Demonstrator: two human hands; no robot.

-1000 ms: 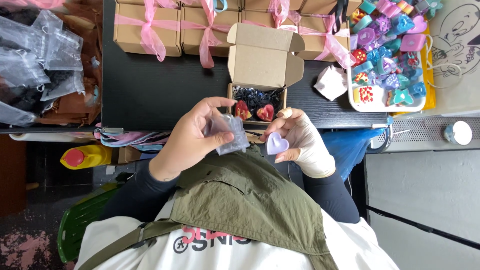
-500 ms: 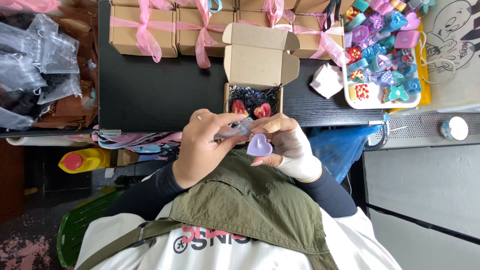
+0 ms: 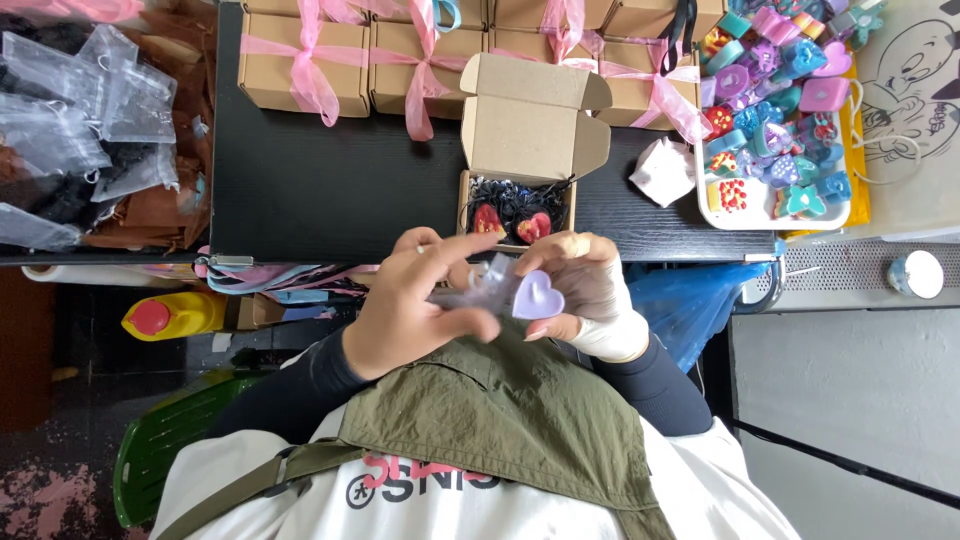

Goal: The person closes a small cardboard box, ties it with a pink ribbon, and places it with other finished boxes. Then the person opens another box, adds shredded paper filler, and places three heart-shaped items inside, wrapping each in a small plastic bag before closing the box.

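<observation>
Head view: two hands on a lilac heart and a clear bag

Head camera looks down over our own chest, where both hands meet just below the edge of the black table (image 3: 330,190). Our right hand (image 3: 590,290) has its fingers curled around a lilac heart-shaped piece (image 3: 538,295), pinching it between the thumb and the fingertips, with the flat face of the heart turned up toward us. Our left hand (image 3: 415,305) is half closed, thumb and forefinger nipped on a small clear plastic bag (image 3: 478,290), the other fingers stretched out over it. The bag touches the heart; we cannot tell whether the heart sits partly inside the bag's mouth or just against it.

Just above the hands, at the near edge of the table, stands an open cardboard box (image 3: 530,130) with its lid tipped back. Dark shredded filling lies inside it, and two red heart pieces (image 3: 510,222) rest on the filling side by side. Behind it runs a row of closed cardboard boxes tied with pink ribbon (image 3: 305,65). To the right, a white tray (image 3: 770,215) holds many small coloured pieces in purple, teal and red, with a crumpled white wrapper (image 3: 665,170) just beside it. At the far left lies a heap of clear bags (image 3: 85,120).
</observation>
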